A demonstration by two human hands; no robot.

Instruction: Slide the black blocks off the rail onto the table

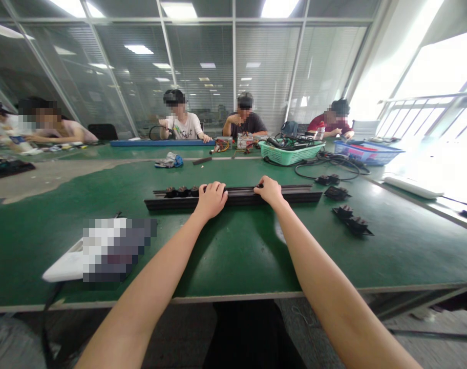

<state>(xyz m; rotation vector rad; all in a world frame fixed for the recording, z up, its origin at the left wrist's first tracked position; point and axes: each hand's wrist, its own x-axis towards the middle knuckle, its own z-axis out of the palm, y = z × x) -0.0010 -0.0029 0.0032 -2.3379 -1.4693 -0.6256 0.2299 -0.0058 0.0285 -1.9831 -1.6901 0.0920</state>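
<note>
Right hand (pixel 270 190): thumb and fingers closed narrow on a small dark piece (pixel 259 186), mostly hidden, at the rail's top. Left hand (pixel 212 199): fingers curled over the rail; contact is clear, but can't tell what, if anything, is clamped under the palm.

Black rail (pixel 241 199) lies crosswise at mid-frame on the green table (pixel 237 256), both hands on it. Row of dark knobbed parts (pixel 183 191) sits on it just left of the left hand.

Right of frame, off the rail's end: loose dark parts (pixel 352 221) in small groups, white bar (pixel 412 187) farther right. Lower left: white device (pixel 64 261), partly pixelated.

Upper middle: grey-blue glove (pixel 170 160), then green basket (pixel 291 154) loaded with cables. Blue basket (pixel 367 154) upper right, black cable (pixel 325 177) looped in front. Co-workers sit along the far side; one in a white top (pixel 187 127) has a hand at a long blue bar (pixel 156 143).
</note>
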